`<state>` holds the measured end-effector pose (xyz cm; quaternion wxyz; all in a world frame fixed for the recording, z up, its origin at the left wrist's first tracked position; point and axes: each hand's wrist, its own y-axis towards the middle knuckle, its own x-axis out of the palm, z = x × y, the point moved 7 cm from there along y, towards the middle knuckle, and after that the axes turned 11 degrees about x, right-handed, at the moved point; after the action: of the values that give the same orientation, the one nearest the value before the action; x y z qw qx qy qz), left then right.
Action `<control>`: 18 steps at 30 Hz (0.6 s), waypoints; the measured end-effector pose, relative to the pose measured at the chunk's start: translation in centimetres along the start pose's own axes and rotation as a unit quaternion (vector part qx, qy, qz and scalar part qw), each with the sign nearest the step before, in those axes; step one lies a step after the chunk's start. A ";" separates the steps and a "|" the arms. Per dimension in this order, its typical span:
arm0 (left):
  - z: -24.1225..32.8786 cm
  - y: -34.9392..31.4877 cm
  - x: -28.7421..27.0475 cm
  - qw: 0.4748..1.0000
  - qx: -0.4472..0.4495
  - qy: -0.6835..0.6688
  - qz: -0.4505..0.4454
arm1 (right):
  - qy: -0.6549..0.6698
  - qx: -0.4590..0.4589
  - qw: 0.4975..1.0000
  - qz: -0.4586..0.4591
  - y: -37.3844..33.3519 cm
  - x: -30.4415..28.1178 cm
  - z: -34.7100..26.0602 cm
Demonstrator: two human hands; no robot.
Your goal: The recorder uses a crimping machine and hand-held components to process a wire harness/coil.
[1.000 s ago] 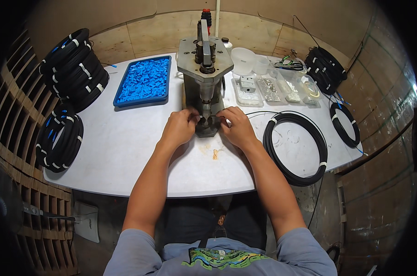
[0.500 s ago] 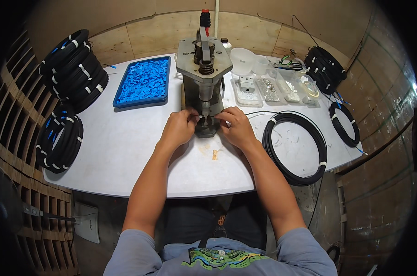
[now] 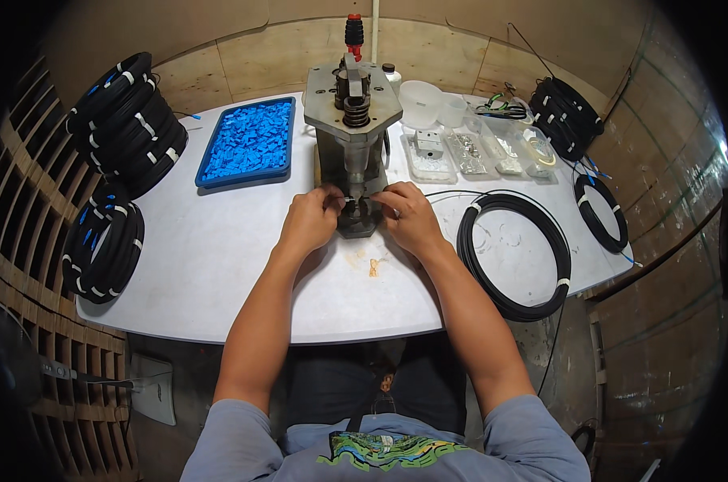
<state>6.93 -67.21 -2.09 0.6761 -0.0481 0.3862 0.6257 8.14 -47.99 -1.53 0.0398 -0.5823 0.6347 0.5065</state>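
Observation:
A grey metal bench press [image 3: 353, 120] with a spring and a red-and-black handle stands before me at the middle of the table. Both hands meet at its lower jaws, one on each side. My left hand [image 3: 312, 218] is closed in a pinch at the left of the jaws; what its fingertips hold is too small to make out. On the other side, my right hand [image 3: 410, 215] pinches with thumb and forefinger. A thin black cable [image 3: 452, 192] runs to that hand from a coil of black cable [image 3: 560, 251] at the right, tied with white bands.
A blue tray [image 3: 202, 184] of small blue pieces lies left of the press. Stacked black cable coils [image 3: 131, 128] and another coil bundle [image 3: 131, 241] sit at the left edge. Clear boxes of small parts [image 3: 468, 167] and more coils [image 3: 569, 120] stand at the back right.
The whole picture has shifted slightly. Both hands stay at the press jaws, with only small finger movements.

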 end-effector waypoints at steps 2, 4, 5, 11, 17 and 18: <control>0.1 0.0 -0.1 1.000 -0.003 0.002 0.003 | -0.004 0.002 1.000 -0.002 0.0 0.1 0.0; 0.3 0.0 -0.2 1.000 -0.005 0.015 0.003 | -0.008 0.003 1.000 -0.003 0.1 0.1 0.1; 0.2 0.0 -0.1 1.000 -0.005 0.016 0.003 | -0.014 0.003 1.000 -0.006 0.1 0.2 0.1; 0.1 0.1 0.0 1.000 -0.002 -0.001 0.011 | -0.020 0.000 1.000 -0.005 0.0 0.3 0.2; 0.4 0.1 -0.2 1.000 -0.001 0.014 0.010 | -0.020 0.000 1.000 -0.002 0.0 0.4 0.3; 0.3 0.1 -0.1 1.000 -0.005 0.010 0.008 | -0.017 -0.002 1.000 0.002 0.0 0.3 0.3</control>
<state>7.01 -67.11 -1.75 0.6670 -0.0547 0.3905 0.6322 7.86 -48.04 -1.85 0.0489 -0.5723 0.6342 0.5176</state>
